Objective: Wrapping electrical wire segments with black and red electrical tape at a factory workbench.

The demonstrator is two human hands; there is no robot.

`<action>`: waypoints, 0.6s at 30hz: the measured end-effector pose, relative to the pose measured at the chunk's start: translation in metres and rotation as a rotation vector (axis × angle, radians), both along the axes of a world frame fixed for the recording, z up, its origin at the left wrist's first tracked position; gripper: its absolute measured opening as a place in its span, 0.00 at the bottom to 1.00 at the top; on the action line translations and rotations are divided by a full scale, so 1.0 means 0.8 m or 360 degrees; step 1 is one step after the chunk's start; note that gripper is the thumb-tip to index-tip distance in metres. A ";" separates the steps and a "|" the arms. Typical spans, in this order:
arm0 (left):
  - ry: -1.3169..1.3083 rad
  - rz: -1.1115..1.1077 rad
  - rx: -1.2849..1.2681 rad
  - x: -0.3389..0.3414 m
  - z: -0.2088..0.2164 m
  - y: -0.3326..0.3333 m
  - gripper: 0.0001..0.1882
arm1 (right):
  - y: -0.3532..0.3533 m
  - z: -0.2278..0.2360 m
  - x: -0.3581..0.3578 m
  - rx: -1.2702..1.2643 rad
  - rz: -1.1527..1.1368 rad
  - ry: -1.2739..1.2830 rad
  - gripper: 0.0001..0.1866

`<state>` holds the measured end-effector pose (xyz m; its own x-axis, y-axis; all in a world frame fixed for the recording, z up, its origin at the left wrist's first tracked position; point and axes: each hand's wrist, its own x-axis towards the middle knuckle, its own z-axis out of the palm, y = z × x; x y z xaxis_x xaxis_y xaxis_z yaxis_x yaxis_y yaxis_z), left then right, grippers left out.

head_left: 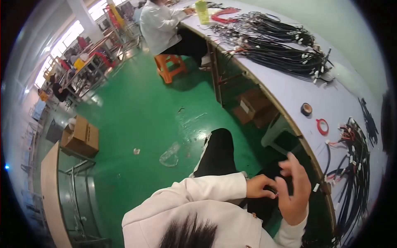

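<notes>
My left hand [261,187] is in front of my body above my lap, its fingers curled and the tips pressed together. What they hold, if anything, is too small to make out. Close beside it on the right, my right hand [295,196] is raised with its fingers bent and apart, thumb near the left fingertips. Just right of that hand, a small white piece [316,187] shows at the table edge. On the table beyond lies a bundle of black wire harnesses [353,165] with white connectors and some red wires.
The long white table [285,97] carries black tape [306,109], red tape [322,126] and large cable bundles [285,60]. Another person [161,25] sits on an orange stool [170,68]. Cardboard boxes [84,136] stand left; plastic scrap [169,156] lies on the green floor.
</notes>
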<state>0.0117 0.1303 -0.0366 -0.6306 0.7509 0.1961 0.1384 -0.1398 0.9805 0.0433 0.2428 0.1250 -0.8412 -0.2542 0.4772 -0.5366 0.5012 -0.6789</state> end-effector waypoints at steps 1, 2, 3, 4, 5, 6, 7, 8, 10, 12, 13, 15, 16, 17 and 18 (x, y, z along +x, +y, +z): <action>0.0183 0.0230 0.0107 0.004 0.004 -0.005 0.12 | -0.024 0.020 -0.022 0.0178 0.0318 0.0324 0.25; 0.0195 0.0287 0.0115 0.003 0.005 -0.007 0.12 | -0.048 0.039 -0.033 0.0353 0.0484 0.0354 0.26; 0.0200 0.0324 0.0126 0.008 0.011 -0.012 0.12 | -0.078 0.063 -0.045 0.0451 0.0662 0.0590 0.28; 0.0193 0.0344 0.0110 0.005 0.009 -0.013 0.12 | -0.104 0.078 -0.052 0.0637 0.0744 0.0629 0.28; 0.0193 0.0361 0.0102 0.005 0.011 -0.016 0.12 | -0.134 0.092 -0.058 0.0693 0.0737 0.0782 0.30; 0.0191 0.0374 0.0085 0.004 0.012 -0.021 0.12 | -0.166 0.106 -0.062 0.0737 0.0724 0.0893 0.32; 0.0184 0.0388 0.0062 0.004 0.013 -0.026 0.12 | -0.198 0.121 -0.069 0.0671 0.0738 0.0945 0.33; 0.0169 0.0405 0.0040 0.005 0.014 -0.032 0.12 | -0.228 0.132 -0.075 0.0491 0.0730 0.1068 0.34; 0.0160 0.0449 0.0010 0.007 0.017 -0.046 0.12 | -0.276 0.160 -0.084 0.0693 0.0657 0.1050 0.35; 0.0157 0.0457 -0.0030 0.008 0.021 -0.055 0.12 | -0.296 0.176 -0.087 0.0712 0.0639 0.1083 0.34; 0.0157 0.0466 -0.0044 0.009 0.023 -0.059 0.12 | -0.301 0.180 -0.088 0.0949 0.0649 0.0989 0.33; 0.0142 0.0469 -0.0070 0.006 0.026 -0.063 0.12 | -0.298 0.179 -0.086 0.0862 0.0682 0.1000 0.33; 0.0131 0.0473 -0.0080 0.005 0.027 -0.064 0.12 | -0.291 0.174 -0.085 0.0898 0.0720 0.0928 0.32; 0.0132 0.0488 -0.0102 0.005 0.028 -0.066 0.12 | -0.282 0.166 -0.082 0.0912 0.0711 0.0919 0.32; 0.0126 0.0491 -0.0124 0.005 0.028 -0.068 0.12 | -0.269 0.154 -0.078 0.0745 0.0618 0.0991 0.31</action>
<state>0.0154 0.0761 -0.0143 -0.8158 0.5415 0.2031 0.2388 -0.0045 0.9711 -0.0194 0.0279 0.2482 -0.2750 -0.7542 0.5963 -0.9326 0.3599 0.0252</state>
